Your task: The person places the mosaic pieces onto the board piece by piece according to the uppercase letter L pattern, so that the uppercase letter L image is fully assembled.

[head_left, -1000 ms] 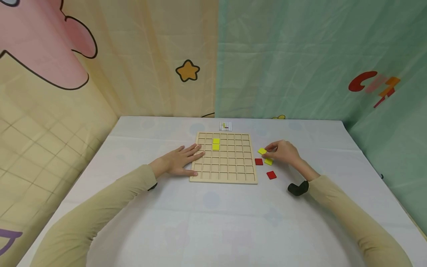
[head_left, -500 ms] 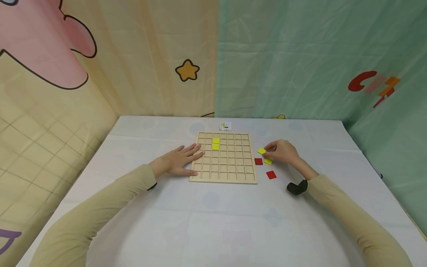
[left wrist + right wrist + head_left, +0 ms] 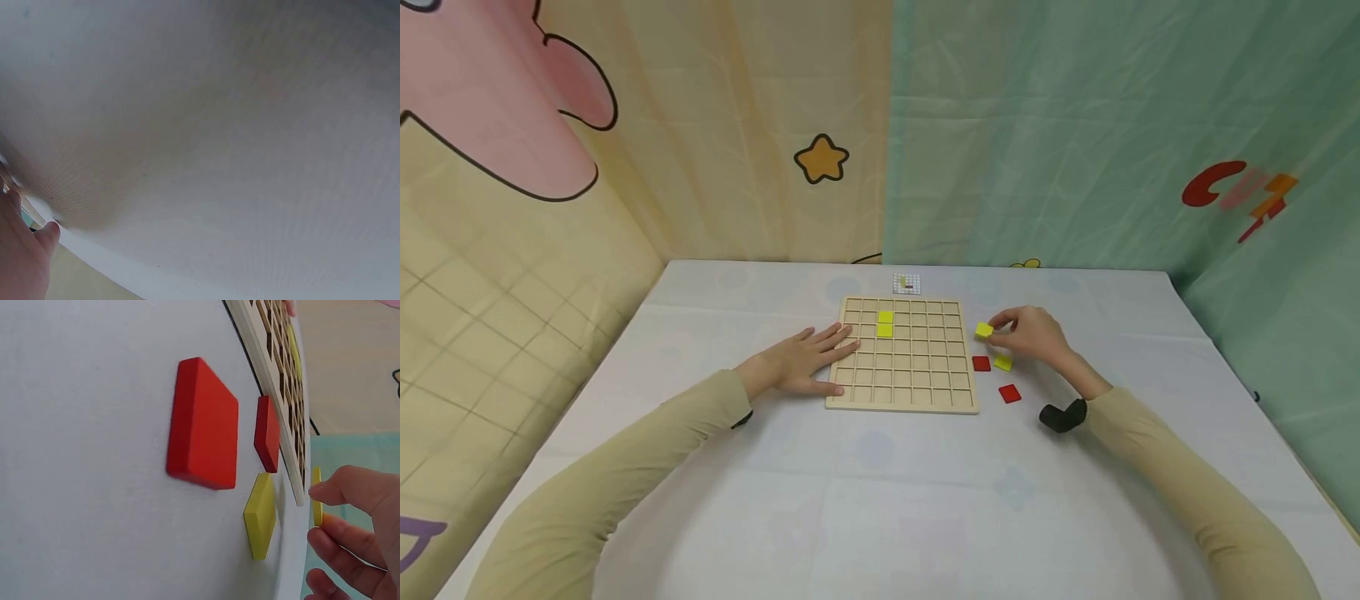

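Observation:
A wooden grid board lies on the table, with two yellow square tiles set one below the other in its cells. My left hand rests spread on the board's left edge. To the right of the board, my right hand pinches a yellow tile between thumb and fingers, and the right wrist view shows that tile off the table. Below this hand lie another yellow tile, a red tile beside the board, and a second red tile nearer the front.
A small printed card with a coloured grid pattern lies just behind the board. A white cloth covers the table. Printed curtains stand along the back and sides.
My right hand has lifted the yellow tile and shifted it slightly left and away from me. The left hand and the other tiles have stayed where they were.

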A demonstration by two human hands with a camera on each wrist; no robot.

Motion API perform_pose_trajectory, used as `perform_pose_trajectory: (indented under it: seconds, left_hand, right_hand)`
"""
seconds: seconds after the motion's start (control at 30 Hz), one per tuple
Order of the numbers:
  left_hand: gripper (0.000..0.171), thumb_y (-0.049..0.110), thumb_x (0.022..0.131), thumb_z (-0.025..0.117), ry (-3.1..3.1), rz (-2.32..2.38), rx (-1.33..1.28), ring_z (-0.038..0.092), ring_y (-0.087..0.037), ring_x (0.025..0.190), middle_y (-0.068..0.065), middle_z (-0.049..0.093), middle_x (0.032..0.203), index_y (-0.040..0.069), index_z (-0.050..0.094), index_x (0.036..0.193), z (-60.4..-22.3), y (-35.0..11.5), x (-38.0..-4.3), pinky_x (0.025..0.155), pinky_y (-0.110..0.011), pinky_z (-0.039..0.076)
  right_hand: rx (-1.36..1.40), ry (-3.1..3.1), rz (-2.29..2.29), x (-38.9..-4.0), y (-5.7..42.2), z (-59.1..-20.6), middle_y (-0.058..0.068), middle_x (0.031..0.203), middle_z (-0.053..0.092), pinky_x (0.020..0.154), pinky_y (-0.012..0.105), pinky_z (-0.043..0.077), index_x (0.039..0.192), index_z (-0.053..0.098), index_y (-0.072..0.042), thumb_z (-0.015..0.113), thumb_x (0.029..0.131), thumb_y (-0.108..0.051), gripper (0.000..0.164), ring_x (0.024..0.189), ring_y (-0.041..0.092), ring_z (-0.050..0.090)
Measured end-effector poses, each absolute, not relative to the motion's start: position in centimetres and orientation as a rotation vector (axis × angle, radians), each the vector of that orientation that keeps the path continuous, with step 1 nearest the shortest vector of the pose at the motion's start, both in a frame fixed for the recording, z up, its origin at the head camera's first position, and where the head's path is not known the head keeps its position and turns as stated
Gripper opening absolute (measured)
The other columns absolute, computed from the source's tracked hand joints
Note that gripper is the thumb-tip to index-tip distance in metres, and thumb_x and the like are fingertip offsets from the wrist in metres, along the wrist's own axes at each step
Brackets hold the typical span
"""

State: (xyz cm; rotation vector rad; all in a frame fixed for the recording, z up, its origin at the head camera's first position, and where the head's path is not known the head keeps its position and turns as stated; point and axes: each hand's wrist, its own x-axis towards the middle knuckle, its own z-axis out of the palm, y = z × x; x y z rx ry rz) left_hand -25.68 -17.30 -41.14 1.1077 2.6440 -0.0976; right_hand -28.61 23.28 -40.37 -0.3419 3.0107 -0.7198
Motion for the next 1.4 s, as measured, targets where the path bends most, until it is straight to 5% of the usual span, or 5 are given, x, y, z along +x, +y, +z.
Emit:
perform_pose_trajectory:
  seconds: [1.4]
  left_hand:
    - [0.081, 0.066, 0.093, 0.037, 2.63, -0.088, 1.082, -0.003, -0.026, 0.151, -0.006, -0.002, 0.164, 0.025, 0.006, 0.156, -41.1, -17.3, -25.8, 0.119, -0.056, 0.011]
  right_hand:
    - [-0.723, 2.901, -0.807, -29.4, 11.0, -39.8, 0.002, 0.096, 0.074, 0.065, 0.026, 0.045, 0.101, 0.076, -0.013, 0.075, 0.078, -0.027, 0.028, 0.079, 0.017, 0.06]
